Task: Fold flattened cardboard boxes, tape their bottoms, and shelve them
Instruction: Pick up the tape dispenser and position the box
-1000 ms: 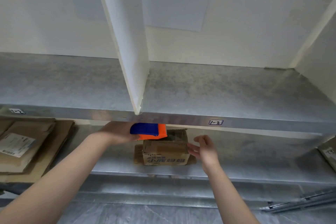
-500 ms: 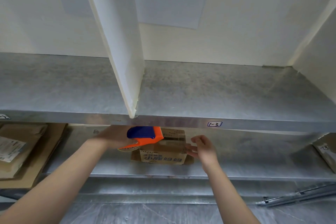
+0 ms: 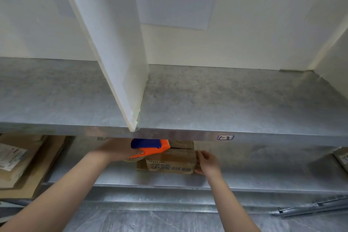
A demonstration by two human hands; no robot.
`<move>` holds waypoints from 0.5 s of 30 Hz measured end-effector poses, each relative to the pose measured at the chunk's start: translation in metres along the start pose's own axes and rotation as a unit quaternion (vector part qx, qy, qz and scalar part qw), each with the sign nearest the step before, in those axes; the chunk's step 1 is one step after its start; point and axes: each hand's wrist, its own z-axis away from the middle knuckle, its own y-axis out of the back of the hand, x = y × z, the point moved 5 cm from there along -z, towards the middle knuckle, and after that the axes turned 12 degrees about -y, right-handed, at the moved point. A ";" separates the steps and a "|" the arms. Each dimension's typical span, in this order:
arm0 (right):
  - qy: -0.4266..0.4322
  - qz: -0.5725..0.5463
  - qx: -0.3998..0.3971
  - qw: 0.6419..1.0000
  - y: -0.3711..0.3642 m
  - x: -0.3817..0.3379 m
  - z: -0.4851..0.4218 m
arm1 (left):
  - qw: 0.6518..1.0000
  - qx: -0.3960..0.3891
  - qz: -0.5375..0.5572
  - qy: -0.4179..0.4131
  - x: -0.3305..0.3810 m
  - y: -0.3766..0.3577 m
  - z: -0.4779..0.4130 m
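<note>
A small brown cardboard box point(image 3: 170, 164) with printed characters on its front stands on the lower metal shelf point(image 3: 154, 180), under the upper shelf's front edge. My left hand point(image 3: 114, 149) grips an orange and blue tape dispenser point(image 3: 148, 148), whose front end lies at the box's top left corner. My right hand point(image 3: 207, 162) touches the box's right side with its fingers loosely curved round the corner. The upper shelf's lip hides the box's top rear.
The upper metal shelf point(image 3: 226, 100) is bare and split by a white divider point(image 3: 122, 62). Flattened cardboard and a labelled parcel point(image 3: 17, 162) lie stacked at the left of the lower shelf. Another box corner point(image 3: 341, 158) shows at the right, with metal rails point(image 3: 310, 207) below.
My left hand has lowered the tape dispenser to the box's top left corner. My right hand has closed in from beside the box to touch its right side.
</note>
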 end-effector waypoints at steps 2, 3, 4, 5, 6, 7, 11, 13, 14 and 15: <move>0.016 0.004 0.025 1.000 -0.001 0.004 0.003 | 1.000 0.001 0.018 0.001 -0.001 -0.003 0.000; 0.029 0.015 0.053 0.998 0.002 0.005 0.005 | 1.000 0.003 0.026 0.001 0.000 -0.004 0.000; 0.051 0.037 0.089 0.994 0.005 0.005 0.008 | 0.999 0.006 0.033 -0.002 0.000 -0.005 0.000; 0.079 0.064 0.120 0.988 0.009 0.003 0.013 | 0.999 0.012 0.039 -0.006 0.000 -0.005 0.000; 0.116 0.082 0.137 0.980 0.012 0.001 0.017 | 0.999 0.018 0.045 -0.011 0.000 -0.006 0.001; 0.154 0.099 0.137 0.973 0.012 -0.001 0.021 | 0.999 0.021 0.047 -0.014 0.001 -0.006 0.001; 0.214 0.159 0.031 0.963 0.003 -0.007 0.032 | 0.998 0.026 0.053 -0.029 0.001 -0.005 0.002; 0.209 0.156 -0.026 0.965 0.002 -0.007 0.037 | 0.998 0.030 0.049 -0.036 0.002 -0.004 0.003; 0.207 0.152 -0.052 0.965 0.001 -0.007 0.038 | 0.998 0.032 0.048 -0.039 0.002 -0.005 0.003; 0.201 0.158 -0.061 0.965 0.001 -0.007 0.038 | 0.997 0.034 0.048 -0.042 0.003 -0.005 0.003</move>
